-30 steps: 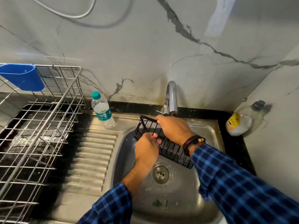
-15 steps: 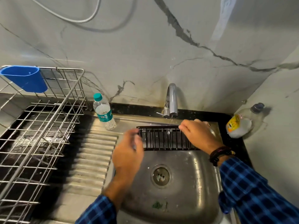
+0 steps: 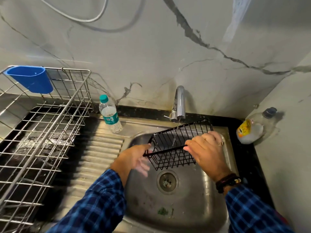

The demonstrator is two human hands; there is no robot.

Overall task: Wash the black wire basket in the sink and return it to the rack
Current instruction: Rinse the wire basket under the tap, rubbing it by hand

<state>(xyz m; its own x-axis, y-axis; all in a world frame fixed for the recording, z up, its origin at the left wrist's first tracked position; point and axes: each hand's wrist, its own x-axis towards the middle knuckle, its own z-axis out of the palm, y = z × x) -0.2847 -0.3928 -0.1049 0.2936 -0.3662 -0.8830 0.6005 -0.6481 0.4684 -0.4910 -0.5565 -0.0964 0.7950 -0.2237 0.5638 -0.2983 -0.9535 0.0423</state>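
The black wire basket [image 3: 173,159], a rectangular grid of thin coated rods, hangs tilted over the back of the stainless steel sink [image 3: 185,207], under the curved chrome faucet [image 3: 180,101], whose thin stream of water [image 3: 174,140] passes through it. The right hand [image 3: 207,148] curls its fingers round the basket's near rim at the right end. The left hand [image 3: 134,157], blurred, has its fingers straight and spread, a fingertip at the basket's left corner. A round drain [image 3: 167,182] sits below. On the ribbed drainboard's back edge stands a clear plastic bottle [image 3: 110,115]. A silver wire rack [image 3: 50,132] at the left carries a blue plastic cup [image 3: 32,79]. A soap bottle [image 3: 250,128] leans in the table's back right corner.
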